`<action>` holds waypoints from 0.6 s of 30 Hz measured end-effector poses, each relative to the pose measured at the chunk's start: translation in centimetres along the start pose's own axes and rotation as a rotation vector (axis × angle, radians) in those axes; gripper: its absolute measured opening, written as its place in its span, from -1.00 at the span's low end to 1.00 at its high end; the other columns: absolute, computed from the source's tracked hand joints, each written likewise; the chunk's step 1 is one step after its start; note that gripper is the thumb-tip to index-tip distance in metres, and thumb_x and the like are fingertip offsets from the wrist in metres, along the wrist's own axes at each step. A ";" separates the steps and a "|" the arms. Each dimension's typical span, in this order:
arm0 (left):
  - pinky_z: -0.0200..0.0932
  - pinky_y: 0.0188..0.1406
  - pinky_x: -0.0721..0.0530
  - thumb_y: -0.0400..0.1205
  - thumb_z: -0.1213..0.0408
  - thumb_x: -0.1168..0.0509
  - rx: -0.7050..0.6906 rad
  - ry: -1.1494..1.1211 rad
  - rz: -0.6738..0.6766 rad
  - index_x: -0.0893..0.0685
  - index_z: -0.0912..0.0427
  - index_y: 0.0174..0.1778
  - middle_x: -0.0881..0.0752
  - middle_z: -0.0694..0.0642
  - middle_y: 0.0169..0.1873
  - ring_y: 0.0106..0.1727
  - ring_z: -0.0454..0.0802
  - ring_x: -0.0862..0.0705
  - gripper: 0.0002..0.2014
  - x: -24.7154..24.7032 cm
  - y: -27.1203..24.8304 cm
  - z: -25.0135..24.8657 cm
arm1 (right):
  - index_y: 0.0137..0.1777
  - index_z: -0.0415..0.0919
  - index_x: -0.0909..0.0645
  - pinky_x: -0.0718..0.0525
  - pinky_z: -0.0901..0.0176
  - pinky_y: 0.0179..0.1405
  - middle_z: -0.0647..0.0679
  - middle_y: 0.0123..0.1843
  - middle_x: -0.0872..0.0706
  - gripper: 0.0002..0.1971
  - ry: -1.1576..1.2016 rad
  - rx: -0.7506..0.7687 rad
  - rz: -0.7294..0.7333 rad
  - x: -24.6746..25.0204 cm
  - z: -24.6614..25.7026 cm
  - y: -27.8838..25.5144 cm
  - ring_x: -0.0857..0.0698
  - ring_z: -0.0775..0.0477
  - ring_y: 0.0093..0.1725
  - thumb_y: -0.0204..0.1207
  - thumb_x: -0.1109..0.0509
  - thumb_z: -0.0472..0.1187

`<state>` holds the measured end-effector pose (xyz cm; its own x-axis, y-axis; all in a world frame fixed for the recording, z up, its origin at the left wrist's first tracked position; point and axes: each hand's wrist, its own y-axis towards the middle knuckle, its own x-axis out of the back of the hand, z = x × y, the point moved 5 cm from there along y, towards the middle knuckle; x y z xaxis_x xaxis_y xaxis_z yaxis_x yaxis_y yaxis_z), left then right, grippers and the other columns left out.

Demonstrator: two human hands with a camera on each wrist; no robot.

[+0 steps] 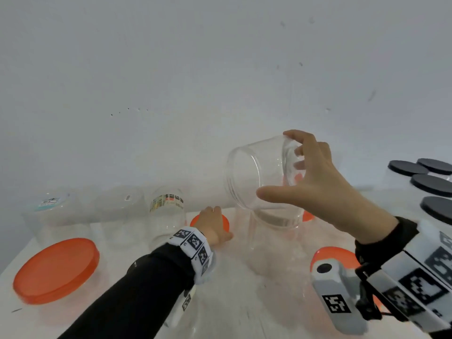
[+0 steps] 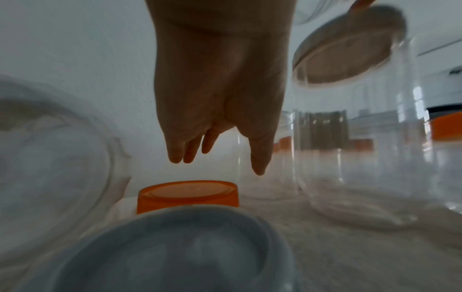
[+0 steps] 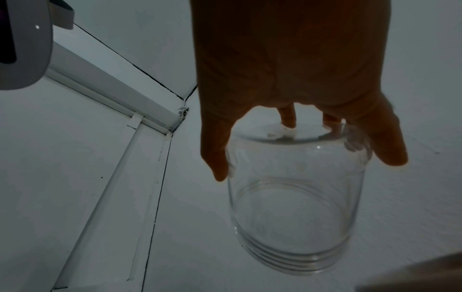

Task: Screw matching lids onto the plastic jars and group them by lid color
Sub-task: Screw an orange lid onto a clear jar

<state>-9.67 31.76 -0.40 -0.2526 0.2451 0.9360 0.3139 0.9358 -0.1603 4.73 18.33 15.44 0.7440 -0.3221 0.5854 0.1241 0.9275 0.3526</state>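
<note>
Far left of both hands: large orange lid (image 1: 56, 270) flat on the white table (image 1: 244, 302), with clear jars (image 1: 166, 211) behind it by the wall.

Left hand (image 1: 214, 225): reaching forward over a small orange lid (image 1: 226, 222). Head view hides the gap. Left wrist view shows the hand (image 2: 220, 89) unclenched, fingers (image 2: 186, 152) straight and pointing down, hovering just above that lid (image 2: 187, 195), not touching; grasping nothing. A tall clear jar (image 2: 362, 158) stands just right of it.

Right hand (image 1: 320, 182): raised above the table, grasping an empty clear jar (image 1: 259, 174) by its base, jar tilted with mouth toward the left hand. Right wrist view adds fingertips (image 3: 287, 118) on the jar's (image 3: 295, 207) bottom, thumb and outer finger spread down the sides; threaded neck visible, no lid on.

Below the right wrist: another orange lid (image 1: 327, 255). Far right: black lids (image 1: 433, 183) grouped together
</note>
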 end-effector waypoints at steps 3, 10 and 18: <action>0.09 0.52 -0.34 0.62 -0.10 -0.30 0.105 0.140 0.043 -0.15 0.26 0.62 -0.29 0.31 0.55 0.56 0.31 -0.28 -0.21 -0.6 1.0 0.4 | 0.27 0.57 -0.12 -0.46 0.40 -0.06 0.47 0.17 -0.21 -0.06 0.029 -0.001 0.005 1.0 -1.1 -0.7 -0.40 0.47 0.18 -0.13 -0.55 0.28; 0.09 0.43 -0.46 0.62 -0.17 -0.27 0.216 0.202 0.088 -0.15 0.22 0.62 -0.35 0.40 0.49 0.46 0.35 -0.45 -0.21 -0.9 1.6 0.6 | 0.36 0.43 -0.19 -0.58 0.25 0.10 0.31 0.29 -0.36 0.00 0.092 -0.052 -0.014 3.3 -3.2 -2.0 -0.48 0.36 0.25 -0.16 -0.56 0.29; 0.11 0.47 -0.43 0.67 -0.01 -0.24 0.253 -0.046 0.031 -0.27 0.26 0.56 -0.41 0.32 0.47 0.45 0.30 -0.46 -0.37 1.8 1.6 0.9 | 0.32 0.38 -0.24 -0.64 0.36 -0.02 0.38 0.24 -0.50 -0.04 0.211 -0.067 0.108 1.9 -3.5 -3.8 -0.61 0.22 0.21 -0.16 -0.57 0.28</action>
<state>-10.42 33.88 0.78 -0.2899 0.2805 0.9150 0.0844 0.9599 -0.2675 7.96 14.84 12.67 0.8750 -0.1806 0.4492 0.0748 0.9671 0.2430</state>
